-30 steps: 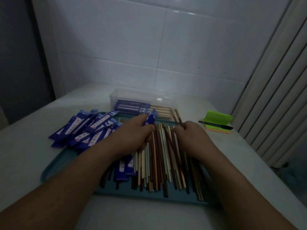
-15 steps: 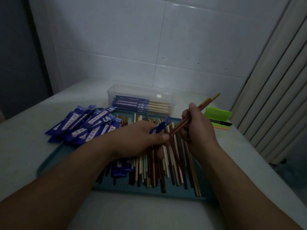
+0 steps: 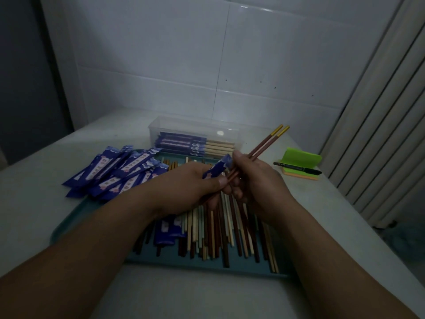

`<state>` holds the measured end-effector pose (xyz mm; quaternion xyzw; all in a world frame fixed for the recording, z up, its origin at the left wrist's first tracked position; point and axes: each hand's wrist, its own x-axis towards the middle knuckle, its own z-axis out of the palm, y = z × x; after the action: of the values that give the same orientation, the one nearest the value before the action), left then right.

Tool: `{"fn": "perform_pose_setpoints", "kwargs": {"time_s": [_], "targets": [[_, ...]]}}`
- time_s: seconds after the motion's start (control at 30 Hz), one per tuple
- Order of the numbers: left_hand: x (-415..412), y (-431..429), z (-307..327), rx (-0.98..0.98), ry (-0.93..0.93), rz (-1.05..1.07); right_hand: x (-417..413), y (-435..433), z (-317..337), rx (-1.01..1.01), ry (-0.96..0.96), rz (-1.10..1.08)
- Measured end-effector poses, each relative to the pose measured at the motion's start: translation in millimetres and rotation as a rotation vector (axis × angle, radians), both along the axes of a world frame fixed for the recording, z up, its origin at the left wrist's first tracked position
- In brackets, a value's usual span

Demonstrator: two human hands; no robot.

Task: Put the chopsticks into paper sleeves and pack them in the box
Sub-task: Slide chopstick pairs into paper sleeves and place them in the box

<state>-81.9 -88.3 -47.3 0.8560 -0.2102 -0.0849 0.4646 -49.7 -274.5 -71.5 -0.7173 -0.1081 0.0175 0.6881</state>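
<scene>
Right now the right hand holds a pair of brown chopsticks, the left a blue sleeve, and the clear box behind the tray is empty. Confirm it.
Wrong on the box: the head view shows sleeved chopsticks lying in it. The rest stands: right hand holds the brown chopsticks, left hand the blue sleeve, box behind the tray.

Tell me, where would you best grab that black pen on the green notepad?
Probably mid-barrel, from above: the black pen lies flat across the green notepad with its long sides exposed, so thumb and finger can pinch across its narrow width.
</scene>
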Motion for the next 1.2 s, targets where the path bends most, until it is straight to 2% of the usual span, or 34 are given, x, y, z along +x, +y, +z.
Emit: {"fn": "perform_pose_setpoints", "kwargs": {"time_s": [0.07, 0.2, 0.33, 0.4, 0.5, 0.63, 1.0, 1.2], "targets": [[0, -1, -1, -0.013, 0.027, 0.015, 0, 2, 0, 0.017, -0.013, -0.06], [5, 1, -8, -0.169, 0.153, 0.053, 7, -2, -1, 0.142, -0.004, -0.201], [8, 1, -10, -0.21, 0.163, 0.051, 5, -1, 0, 0.177, 0.049, -0.07], [8, 0, -9, -0.17, 0.096, 0.062, 5, 2, -1, 0.149, 0.035, -0.083], [6, -1, -10, -0.057, -0.11, 0.123, 8, -1, -3, 0.15, 0.011, -0.238], [13, 2, -19, 0.07, -0.274, 0.123, 12, -12, -3, 0.235, 0.066, -0.341], [20, 6, -24, 0.259, -0.41, 0.132, 9, -18, 7, 0.459, 0.019, -0.382], [22, 7, -27, 0.279, -0.438, 0.133, 7, -16, 7, 0.4, -0.045, -0.354]]}}
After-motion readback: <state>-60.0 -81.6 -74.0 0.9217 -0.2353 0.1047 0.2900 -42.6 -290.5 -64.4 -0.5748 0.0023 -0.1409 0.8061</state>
